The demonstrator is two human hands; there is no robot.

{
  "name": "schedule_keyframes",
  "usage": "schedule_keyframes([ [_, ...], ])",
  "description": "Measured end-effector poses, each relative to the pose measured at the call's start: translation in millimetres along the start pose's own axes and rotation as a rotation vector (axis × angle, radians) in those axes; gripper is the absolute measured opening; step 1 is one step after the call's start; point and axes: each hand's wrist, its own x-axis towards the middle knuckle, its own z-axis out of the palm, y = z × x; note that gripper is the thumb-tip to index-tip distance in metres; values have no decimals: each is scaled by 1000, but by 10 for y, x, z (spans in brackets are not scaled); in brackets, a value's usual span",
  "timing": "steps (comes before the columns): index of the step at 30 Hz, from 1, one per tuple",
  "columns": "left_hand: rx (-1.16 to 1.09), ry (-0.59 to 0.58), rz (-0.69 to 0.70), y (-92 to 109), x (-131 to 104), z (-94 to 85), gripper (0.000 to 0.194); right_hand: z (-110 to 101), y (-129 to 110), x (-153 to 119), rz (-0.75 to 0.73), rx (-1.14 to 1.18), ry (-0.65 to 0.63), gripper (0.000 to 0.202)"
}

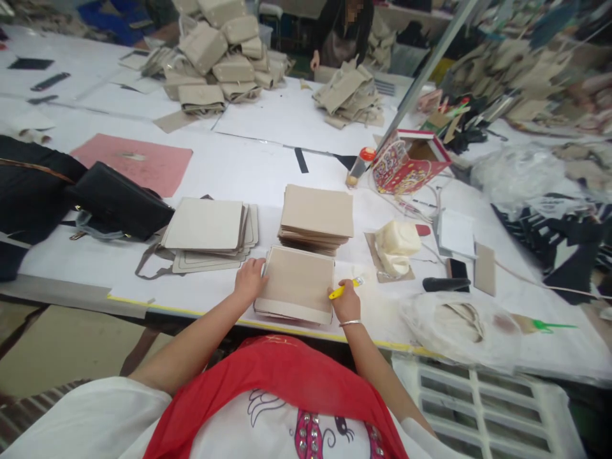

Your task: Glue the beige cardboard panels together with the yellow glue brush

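A stack of beige panels (297,280) lies at the table's front edge. My left hand (250,280) rests on its upper left side, fingers bent against the edge; whether it grips a panel is hidden. At the stack's right edge, my right hand (345,302) is closed on a yellow-handled brush (345,290), its tip pointing up and right. Just behind stands a second stack of plain beige pieces (316,211). Pale panels with dark edging (205,226) are piled to the left.
A cream glue container (398,242) stands on a board to the right, near a phone (458,274) and a plastic bag (459,325). A black bag (122,201) lies left. Farther back are a red patterned box (406,169), heaped beige bags (215,57) and another person (342,38).
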Motion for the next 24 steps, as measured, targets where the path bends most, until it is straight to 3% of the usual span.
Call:
schedule_keyframes([
  [3, 118, 14, 161, 108, 9, -14, 42, -72, -32, 10, -18, -37, 27, 33],
  [6, 119, 25, 336, 274, 5, 30, 40, -170, -131, -2, -146, 15, 125, 33],
  [8, 91, 21, 450, 394, -18, 81, 38, -250, -254, -24, -262, 122, 177, 36],
  [11, 77, -38, 542, 524, -66, 157, 39, -363, -515, -32, -336, 386, 96, 43],
  [14, 101, -103, 543, 552, -101, 203, 43, -387, -835, 58, -248, 715, -74, 48],
  [17, 110, -124, 545, 528, -109, 219, 46, -253, -1160, 228, -86, 913, -235, 47],
  [21, 112, -135, 536, 516, -105, 228, 47, 51, -1460, 427, -2, 936, -325, 33],
  [24, 118, -151, 528, 519, -104, 244, 48, 157, -1432, 522, 26, 898, -313, 27],
])
